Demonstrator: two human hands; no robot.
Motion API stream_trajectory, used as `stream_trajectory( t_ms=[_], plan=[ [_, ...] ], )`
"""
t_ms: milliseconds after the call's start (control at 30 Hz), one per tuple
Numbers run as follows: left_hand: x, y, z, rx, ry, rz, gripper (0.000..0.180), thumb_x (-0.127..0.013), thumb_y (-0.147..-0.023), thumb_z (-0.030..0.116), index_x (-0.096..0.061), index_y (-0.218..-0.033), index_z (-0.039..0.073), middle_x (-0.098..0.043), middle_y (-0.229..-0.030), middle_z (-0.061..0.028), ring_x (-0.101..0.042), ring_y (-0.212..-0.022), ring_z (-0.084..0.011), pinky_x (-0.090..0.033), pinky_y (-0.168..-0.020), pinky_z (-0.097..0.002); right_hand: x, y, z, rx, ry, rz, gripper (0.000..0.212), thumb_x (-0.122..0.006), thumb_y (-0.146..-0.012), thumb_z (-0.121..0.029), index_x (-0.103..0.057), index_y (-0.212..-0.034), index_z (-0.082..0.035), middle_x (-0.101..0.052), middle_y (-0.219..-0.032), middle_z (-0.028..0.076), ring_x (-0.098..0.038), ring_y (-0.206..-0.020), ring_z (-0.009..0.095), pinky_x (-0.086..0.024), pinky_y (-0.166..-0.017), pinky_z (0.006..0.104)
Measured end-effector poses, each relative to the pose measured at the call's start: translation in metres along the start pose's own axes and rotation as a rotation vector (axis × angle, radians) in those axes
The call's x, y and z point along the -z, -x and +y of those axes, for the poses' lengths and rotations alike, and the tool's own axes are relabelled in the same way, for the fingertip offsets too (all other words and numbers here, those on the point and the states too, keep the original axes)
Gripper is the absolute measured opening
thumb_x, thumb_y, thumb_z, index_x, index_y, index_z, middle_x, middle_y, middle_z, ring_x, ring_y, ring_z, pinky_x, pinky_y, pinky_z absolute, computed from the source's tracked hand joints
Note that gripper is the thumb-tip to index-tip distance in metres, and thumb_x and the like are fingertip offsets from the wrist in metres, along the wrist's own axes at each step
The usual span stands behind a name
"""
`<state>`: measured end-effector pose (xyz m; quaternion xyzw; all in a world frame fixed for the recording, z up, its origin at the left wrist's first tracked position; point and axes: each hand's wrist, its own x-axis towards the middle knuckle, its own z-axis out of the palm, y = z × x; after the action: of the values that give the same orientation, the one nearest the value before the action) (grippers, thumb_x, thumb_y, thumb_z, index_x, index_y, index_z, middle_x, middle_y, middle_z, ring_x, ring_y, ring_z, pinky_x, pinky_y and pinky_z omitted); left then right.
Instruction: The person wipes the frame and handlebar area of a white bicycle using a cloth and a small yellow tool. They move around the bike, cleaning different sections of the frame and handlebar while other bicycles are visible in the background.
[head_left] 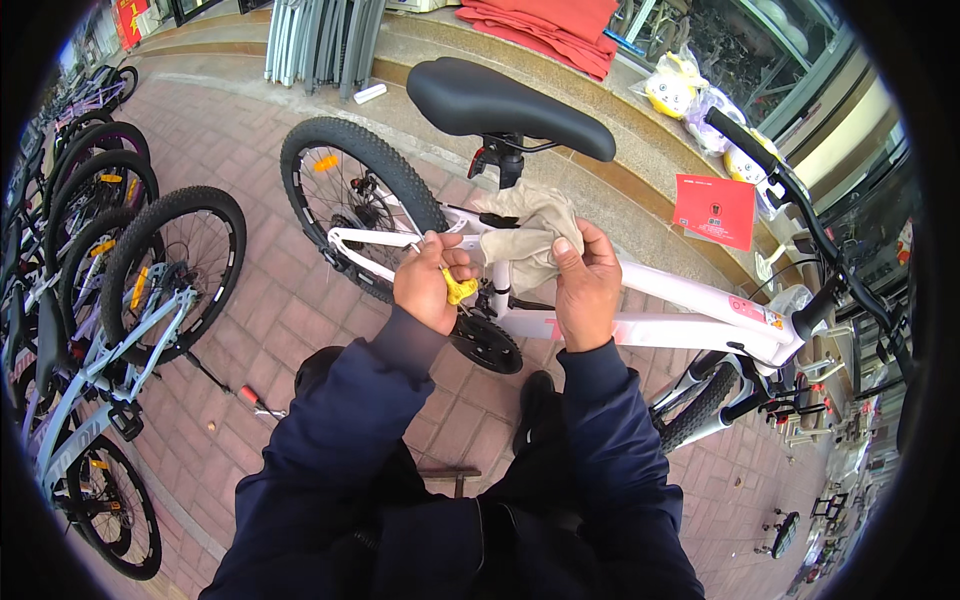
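In front of a white and pink bicycle frame (665, 328), both my hands are raised. My left hand (428, 285) is closed round a small yellow-handled tool (461, 287); most of it is hidden in the palm, so its kind cannot be made out. A beige cloth (535, 240), crumpled and hanging loose, is pinched between thumb and fingers of my right hand (586, 285). The cloth's left edge reaches close to my left fingertips; whether they touch is unclear. Above the cloth is the black saddle (510, 105), and the rear wheel (350, 190) stands behind my left hand.
Several parked bicycles (150, 285) line the left side. A red-handled tool (250, 395) lies on the brick paving. Red folded fabric (545, 30) and grey metal poles (320, 45) are by the stone step. A red card (714, 210) is near the handlebar (820, 215).
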<state>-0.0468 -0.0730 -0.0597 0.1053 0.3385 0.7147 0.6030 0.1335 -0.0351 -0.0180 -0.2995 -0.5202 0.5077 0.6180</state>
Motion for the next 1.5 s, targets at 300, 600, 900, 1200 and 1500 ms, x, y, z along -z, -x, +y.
stream_trajectory(
  t_ms=[300, 600, 900, 1200, 1500],
  plan=[
    [0.008, -0.04, 0.035, -0.068, -0.138, 0.075, 0.036, -0.042, -0.109, 0.031, -0.06, -0.106, 0.0, -0.059, -0.079, -0.0052, -0.055, -0.063, -0.015, -0.056, -0.071, -0.0378, -0.048, -0.061, 0.044, 0.435, 1.082, 0.08, 0.031, -0.073, -0.089, -0.027, -0.067, -0.108, -0.003, -0.068, -0.101, 0.019, -0.06, -0.093, 0.041, -0.046, -0.084, 0.0461],
    [0.006, -0.038, 0.028, -0.03, -0.122, 0.011, 0.035, -0.042, -0.109, 0.029, -0.061, -0.105, -0.001, -0.058, -0.079, -0.0057, -0.053, -0.064, -0.0145, -0.056, -0.072, -0.0382, -0.036, -0.045, 0.011, -0.003, 1.154, -0.031, 0.028, -0.075, -0.088, -0.023, -0.067, -0.102, 0.0, -0.07, -0.096, 0.02, -0.064, -0.094, 0.037, -0.05, -0.08, 0.0417],
    [0.01, -0.037, 0.024, -0.046, -0.19, 0.015, 0.035, -0.042, -0.109, 0.028, -0.06, -0.106, -0.002, -0.057, -0.079, -0.0049, -0.051, -0.064, -0.0139, -0.055, -0.072, -0.0374, -0.022, -0.068, -0.013, 0.016, -0.391, 0.213, 0.035, -0.054, -0.105, -0.023, -0.055, -0.132, -0.002, -0.066, -0.123, 0.011, -0.066, -0.108, 0.02, -0.051, -0.098, 0.0341],
    [0.004, -0.033, 0.028, -0.027, -0.197, -0.022, 0.034, -0.042, -0.109, 0.028, -0.06, -0.106, -0.001, -0.057, -0.08, -0.0045, -0.052, -0.065, -0.014, -0.055, -0.072, -0.0367, -0.052, -0.057, 0.0, -0.155, -0.479, 0.164, 0.024, -0.054, -0.103, -0.009, -0.056, -0.126, -0.002, -0.067, -0.117, 0.01, -0.066, -0.101, 0.018, -0.052, -0.092, 0.0317],
    [0.007, -0.032, 0.03, -0.052, -0.172, -0.043, 0.034, -0.042, -0.109, 0.027, -0.06, -0.106, -0.001, -0.057, -0.08, -0.005, -0.052, -0.064, -0.014, -0.055, -0.07, -0.0354, -0.038, -0.042, -0.022, 0.352, 1.057, 0.185, 0.027, -0.07, -0.083, -0.006, -0.066, -0.109, 0.0, -0.067, -0.099, 0.021, -0.062, -0.099, 0.042, -0.051, -0.083, 0.0428]
  ],
)
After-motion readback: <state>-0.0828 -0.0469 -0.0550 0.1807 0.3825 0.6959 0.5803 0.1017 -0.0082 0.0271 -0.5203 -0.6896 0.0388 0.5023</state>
